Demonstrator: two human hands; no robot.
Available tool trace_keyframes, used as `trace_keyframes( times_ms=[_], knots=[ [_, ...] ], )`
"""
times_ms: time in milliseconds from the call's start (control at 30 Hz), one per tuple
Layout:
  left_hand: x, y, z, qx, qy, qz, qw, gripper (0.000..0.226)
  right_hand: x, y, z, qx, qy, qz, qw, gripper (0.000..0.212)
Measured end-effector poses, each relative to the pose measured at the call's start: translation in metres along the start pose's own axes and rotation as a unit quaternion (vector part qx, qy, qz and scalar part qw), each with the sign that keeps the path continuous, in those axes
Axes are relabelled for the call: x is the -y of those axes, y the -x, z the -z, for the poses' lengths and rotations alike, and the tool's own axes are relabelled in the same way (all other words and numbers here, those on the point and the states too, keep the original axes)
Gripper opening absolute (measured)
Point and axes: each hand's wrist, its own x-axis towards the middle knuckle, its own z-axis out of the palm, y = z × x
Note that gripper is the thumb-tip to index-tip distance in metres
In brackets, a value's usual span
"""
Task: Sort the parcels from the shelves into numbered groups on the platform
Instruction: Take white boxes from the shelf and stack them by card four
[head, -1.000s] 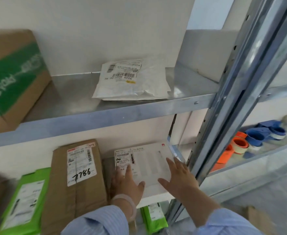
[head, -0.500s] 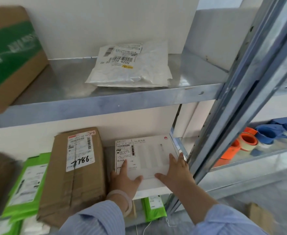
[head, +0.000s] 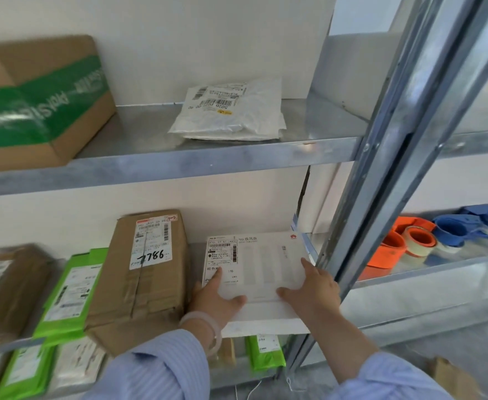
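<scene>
Hardly anything has shifted over the last second: both hands have stayed spread on the same parcel, and only the view has drifted a little. That parcel, a flat white rectangular cardboard box (head: pixel 266 267), lies on the lower galvanised steel shelf (head: pixel 196 252) with its near edge jutting past the shelf lip. It sits just beside a brown taped cardboard parcel with a handwritten number (head: pixel 142 278) on its left, and close to the grey steel upright post (head: pixel 375 215) on its right. The left hand (head: pixel 217 295) rests open on the lid, forefinger straight on the shipping label and thumb laid flat. The right hand (head: pixel 313 287) also lies open, at the right edge with its thumb splayed across the top (whether any fingers hook over the sides is hidden). Judging by its thin, crisp-cornered shape, the box should be stiff and fairly light, with a smooth, perhaps slippery face, so pressing from above would only slide it. A surer hold would be under the overhanging front edge or on the two short sides, kept level in case the contents are delicate. Its top carries a barcode label at the left corner, faint grey printed columns and a small red logo at the far right corner
</scene>
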Motion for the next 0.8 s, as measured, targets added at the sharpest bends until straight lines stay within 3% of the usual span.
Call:
trace_keyframes(
  times_ms=[200,300,433,800],
  knots=[
    [0.001,0.034,0.002,0.006,-0.016,-0.023,1.000,0.086,-0.019,0.017,0.013,0.043,-0.036,-0.001,0.998,0.090],
    [0.004,0.054,-0.001,-0.002,-0.020,-0.019,1.000,0.089,-0.027,0.035,0.013,0.041,-0.009,0.020,0.999,0.095],
    [0.009,0.079,-0.006,-0.007,-0.020,-0.011,1.000,0.090,-0.041,0.057,0.009,0.041,-0.057,0.066,0.995,0.096],
    [0.002,0.154,0.011,-0.062,0.027,-0.066,0.995,0.084,-0.044,0.116,0.045,-0.019,-0.048,0.118,0.992,0.104]
  ],
)
